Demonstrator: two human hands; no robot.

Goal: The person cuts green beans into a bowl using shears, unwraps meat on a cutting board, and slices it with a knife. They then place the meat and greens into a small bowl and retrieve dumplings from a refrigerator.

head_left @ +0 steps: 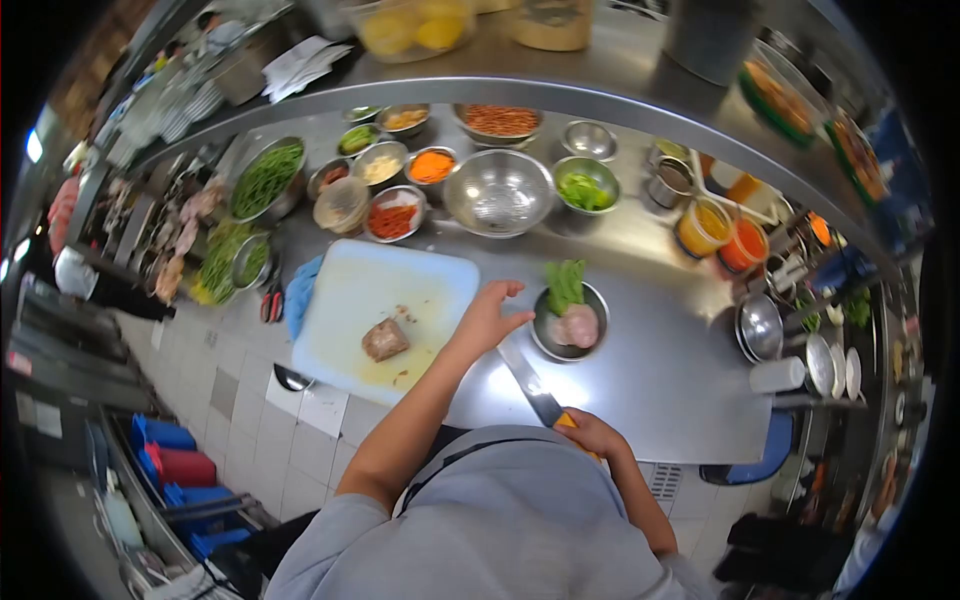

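My left hand (493,313) is in the air over the right edge of the white cutting board (350,285), fingers apart and holding nothing. Just right of its fingertips stands a metal bowl (590,350) with green leaves (566,285) and a pale pink piece of meat (576,326). My right hand (588,433) grips the yellow handle of a knife (532,386) near the front edge, its blade pointing up and left toward the board. A brown piece of meat (384,340) lies on the board among small scraps.
Behind the board stand a large empty metal bowl (499,193), a bowl of orange pieces (431,166) and a bowl of green beans (270,180). A metal shelf (480,86) crosses above them. Yellow (704,226) and red containers (743,245) stand at the right.
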